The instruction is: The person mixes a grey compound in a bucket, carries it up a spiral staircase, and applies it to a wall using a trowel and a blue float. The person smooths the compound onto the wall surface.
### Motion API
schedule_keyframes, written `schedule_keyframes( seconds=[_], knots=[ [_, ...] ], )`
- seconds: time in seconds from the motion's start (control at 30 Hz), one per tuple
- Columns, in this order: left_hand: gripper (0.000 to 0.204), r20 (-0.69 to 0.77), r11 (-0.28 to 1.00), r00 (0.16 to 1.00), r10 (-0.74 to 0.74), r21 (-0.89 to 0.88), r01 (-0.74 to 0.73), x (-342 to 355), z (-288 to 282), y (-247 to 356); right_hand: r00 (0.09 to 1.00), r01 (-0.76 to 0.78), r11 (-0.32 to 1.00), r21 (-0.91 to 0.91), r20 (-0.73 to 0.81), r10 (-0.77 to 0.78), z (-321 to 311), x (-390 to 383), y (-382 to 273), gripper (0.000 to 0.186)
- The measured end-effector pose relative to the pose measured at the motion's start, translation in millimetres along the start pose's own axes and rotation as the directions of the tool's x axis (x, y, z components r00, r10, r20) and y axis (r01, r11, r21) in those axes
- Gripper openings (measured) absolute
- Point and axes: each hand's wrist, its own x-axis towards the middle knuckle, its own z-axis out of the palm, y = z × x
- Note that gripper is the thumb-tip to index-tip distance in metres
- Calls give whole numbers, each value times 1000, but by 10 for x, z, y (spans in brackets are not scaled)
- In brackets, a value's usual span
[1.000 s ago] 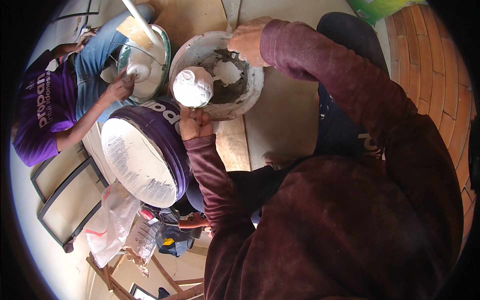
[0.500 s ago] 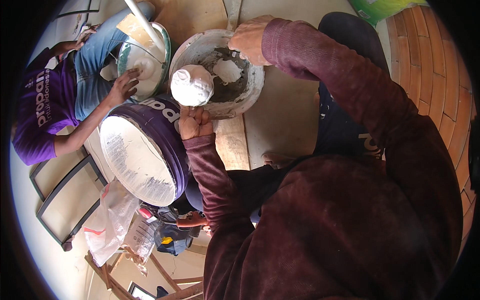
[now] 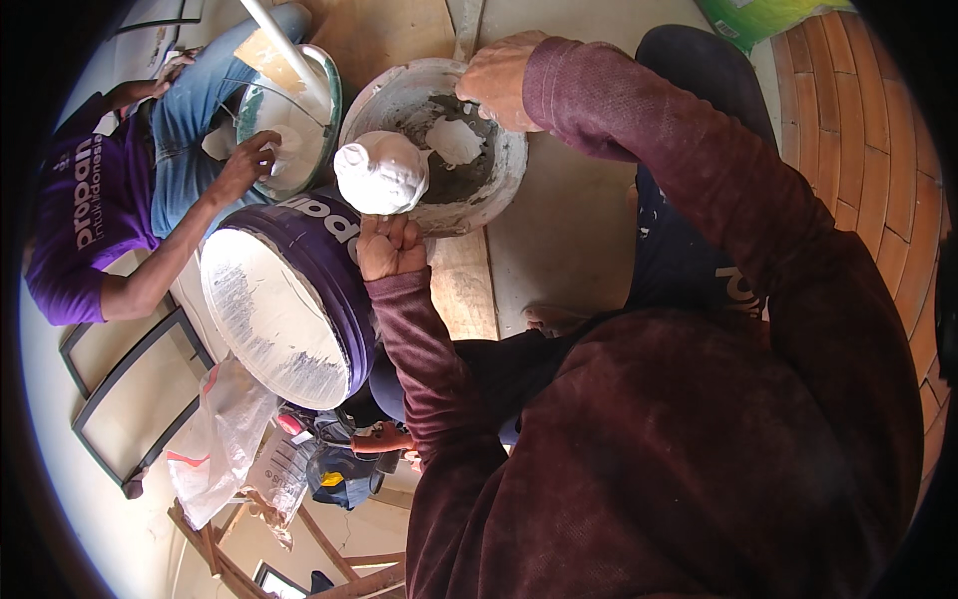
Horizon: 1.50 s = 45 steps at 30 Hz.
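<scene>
A rounded heap of thick white paste [image 3: 382, 172] rises just past the fingers of my left hand [image 3: 393, 246]. That hand is closed, one finger reaching up under the heap; whatever bears the paste is hidden beneath it. The heap overlaps the left rim of a paste-smeared bucket [image 3: 509, 190]. Inside the bucket, a smaller white patch of paste [image 3: 454, 142] lies against grey, streaked walls. My right hand [image 3: 502, 82] is at the bucket's far right rim with its fingers bent inward and closed; what they grip is hidden.
On the left, a purple bucket [image 3: 361, 285] has a white-smeared round end. Beyond it, a co-worker's hand [image 3: 249, 165] is at a green-rimmed bucket [image 3: 333, 85] of white material with a pale pole [image 3: 274, 32]. A wooden board [image 3: 464, 285] lies under my bucket.
The white heap has shifted slightly left and its top looks reshaped. The co-worker's hand has drawn in a little, fingers more bent. My right hand has not visibly moved.
</scene>
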Motion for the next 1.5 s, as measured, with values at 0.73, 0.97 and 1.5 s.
schedule_keyframes(
  seconds=[0.73, 0.97, 1.5],
  knots=[
    [29, 5, 991, 996, 86, 99, -86, 33, -157, -43, 995, 30, 999, 21, -96, -28, 79, -9, 38, 21],
    [15, -56, 933, 964, 262, 271, -238, -48, 14, -83, 996, 34, 999, 34, -78, -31, 39, -11, 61, 19],
    [18, 725, -620, 604, 331, 649, -440, -478, 679, -70, 992, 35, 992, 124, -128, -20, -51, -55, 153, 20]
  ],
)
